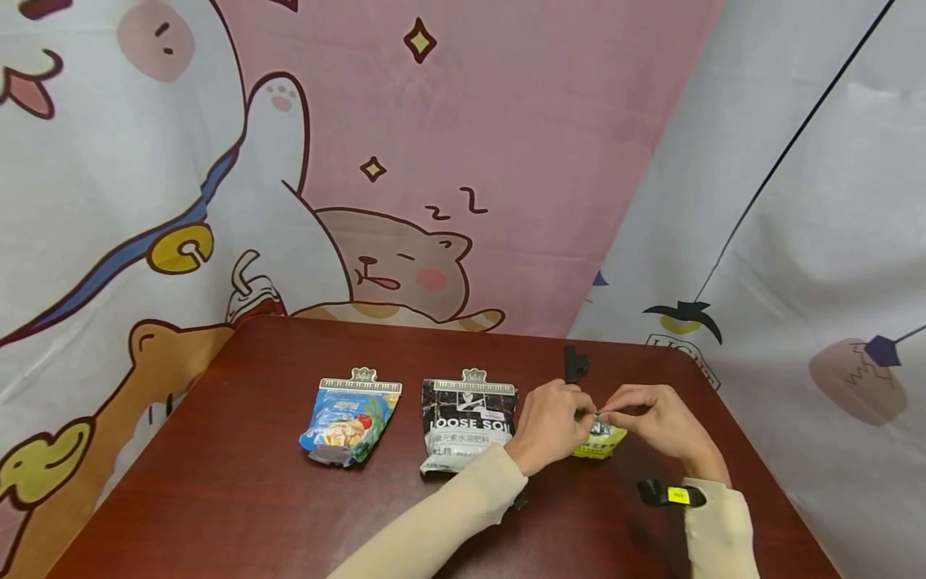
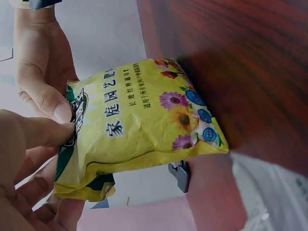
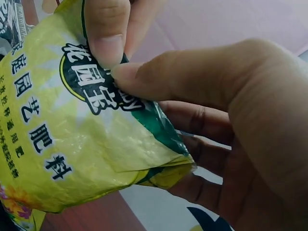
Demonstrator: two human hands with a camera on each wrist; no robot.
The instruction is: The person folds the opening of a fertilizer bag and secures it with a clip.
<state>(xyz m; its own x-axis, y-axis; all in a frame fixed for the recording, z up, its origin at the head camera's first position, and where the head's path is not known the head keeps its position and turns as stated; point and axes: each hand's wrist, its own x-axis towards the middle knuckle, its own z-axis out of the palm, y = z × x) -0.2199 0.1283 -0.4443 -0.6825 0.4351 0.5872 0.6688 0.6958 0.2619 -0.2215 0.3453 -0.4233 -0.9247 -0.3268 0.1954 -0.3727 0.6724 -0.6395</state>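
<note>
A small yellow fertilizer bag (image 1: 600, 441) with a green top edge and printed flowers stands near the table's right side. My left hand (image 1: 553, 422) pinches its top edge from the left. From the right, my right hand (image 1: 665, 422) pinches the same edge, the two thumbs close together. The left wrist view shows the front of the fertilizer bag (image 2: 139, 110) and its lower end close to the tabletop. In the right wrist view, both thumbs press on the bag's (image 3: 91, 144) green band, and its side edge is folded. The hands hide much of the bag in the head view.
On the brown table (image 1: 239, 482), a blue bag (image 1: 347, 422) and a black-and-white soil bag (image 1: 466, 426) each carry a metal clip on top. A black clip (image 1: 575, 364) lies behind the hands. A printed cloth (image 1: 506, 121) hangs behind the table.
</note>
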